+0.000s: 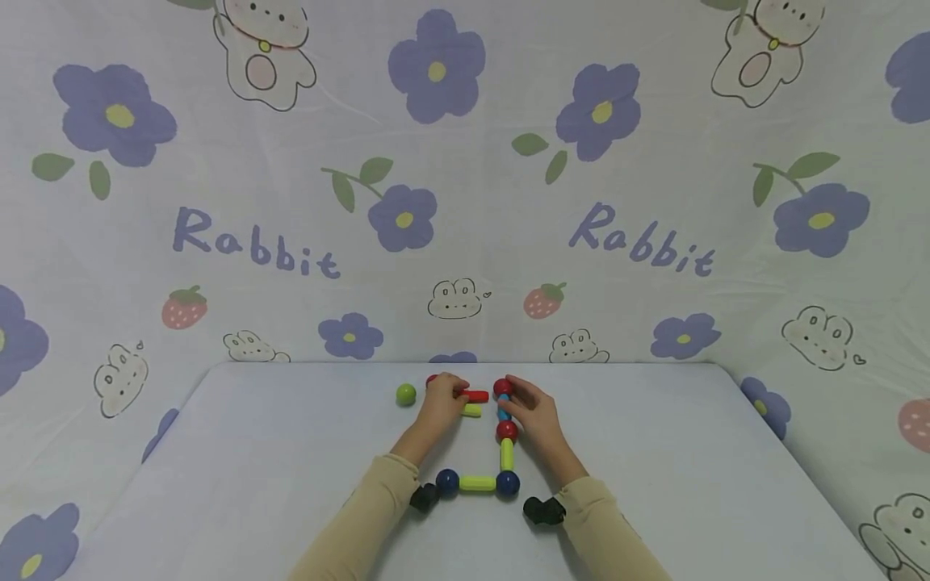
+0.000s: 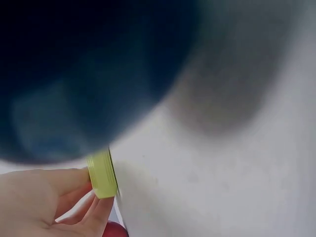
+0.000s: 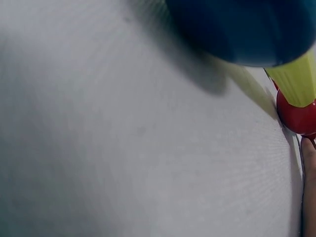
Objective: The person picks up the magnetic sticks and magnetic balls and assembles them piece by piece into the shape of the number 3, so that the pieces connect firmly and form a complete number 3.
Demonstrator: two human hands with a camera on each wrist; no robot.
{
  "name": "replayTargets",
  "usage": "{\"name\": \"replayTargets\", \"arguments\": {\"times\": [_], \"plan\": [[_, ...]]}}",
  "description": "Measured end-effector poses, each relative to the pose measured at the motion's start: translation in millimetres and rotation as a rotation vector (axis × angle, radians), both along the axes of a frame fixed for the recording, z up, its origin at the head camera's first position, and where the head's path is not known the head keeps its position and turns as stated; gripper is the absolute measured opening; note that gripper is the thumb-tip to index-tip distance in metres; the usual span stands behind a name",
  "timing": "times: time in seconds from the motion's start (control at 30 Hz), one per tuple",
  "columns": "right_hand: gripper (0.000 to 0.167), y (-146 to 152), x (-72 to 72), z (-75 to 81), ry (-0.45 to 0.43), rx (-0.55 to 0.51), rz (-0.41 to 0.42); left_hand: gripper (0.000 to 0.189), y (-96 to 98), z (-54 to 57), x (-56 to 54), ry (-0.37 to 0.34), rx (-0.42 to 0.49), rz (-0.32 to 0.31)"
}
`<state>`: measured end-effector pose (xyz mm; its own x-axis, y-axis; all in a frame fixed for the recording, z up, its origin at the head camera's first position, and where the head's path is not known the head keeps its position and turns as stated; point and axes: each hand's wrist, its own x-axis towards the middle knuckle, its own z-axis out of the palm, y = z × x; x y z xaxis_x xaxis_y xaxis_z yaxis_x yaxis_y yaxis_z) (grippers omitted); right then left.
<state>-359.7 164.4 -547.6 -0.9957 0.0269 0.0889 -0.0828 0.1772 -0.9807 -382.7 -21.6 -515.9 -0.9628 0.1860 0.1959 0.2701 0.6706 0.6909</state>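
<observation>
In the head view, my left hand point(image 1: 439, 403) has its fingertips at the near end of a red stick point(image 1: 477, 396) and pinches it. A yellow-green stick point(image 1: 472, 411) pokes out just below, and in the left wrist view this stick point(image 2: 102, 175) overlaps the fingertips. My right hand point(image 1: 538, 410) grips the far red ball point(image 1: 503, 386), its thumb over the blue stick point(image 1: 504, 408). That stick joins a second red ball point(image 1: 507, 432); from there a yellow-green stick point(image 1: 507, 454) leads to a navy ball point(image 1: 508, 483).
Another yellow-green stick point(image 1: 477, 483) links that corner to a second navy ball point(image 1: 447, 482), near my left wrist. A green ball point(image 1: 405, 394) sits left of my left hand, and a red ball point(image 1: 432, 378) is mostly hidden behind it. The white table point(image 1: 654, 452) meets a patterned cloth.
</observation>
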Motion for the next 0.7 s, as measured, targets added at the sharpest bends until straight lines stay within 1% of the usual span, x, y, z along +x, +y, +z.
{"name": "replayTargets", "arguments": {"times": [0.13,0.23,0.33,0.4,0.53,0.7], "plan": [[0.054,0,2.1,3.9,-0.002,-0.017,0.014,0.020,0.8,2.7,-1.2,-0.071,0.009,0.010],[0.054,-1,8.0,14.9,-0.006,-0.021,0.027,0.017,0.9,4.0,-3.3,-0.108,0.019,0.014],[0.054,-2,15.2,26.2,-0.020,-0.017,0.036,0.015,0.3,3.5,-6.3,-0.110,0.016,0.002],[0.054,-3,19.0,31.0,-0.028,-0.013,0.039,0.014,-0.1,2.5,-8.0,-0.118,0.012,-0.001],[0.053,-4,22.8,34.5,-0.032,-0.019,0.039,0.013,-1.2,2.1,-9.8,-0.140,-0.004,-0.003],[0.053,-4,22.9,33.6,-0.023,-0.016,0.037,0.012,-1.7,2.8,-11.1,-0.162,-0.009,-0.003]]}}
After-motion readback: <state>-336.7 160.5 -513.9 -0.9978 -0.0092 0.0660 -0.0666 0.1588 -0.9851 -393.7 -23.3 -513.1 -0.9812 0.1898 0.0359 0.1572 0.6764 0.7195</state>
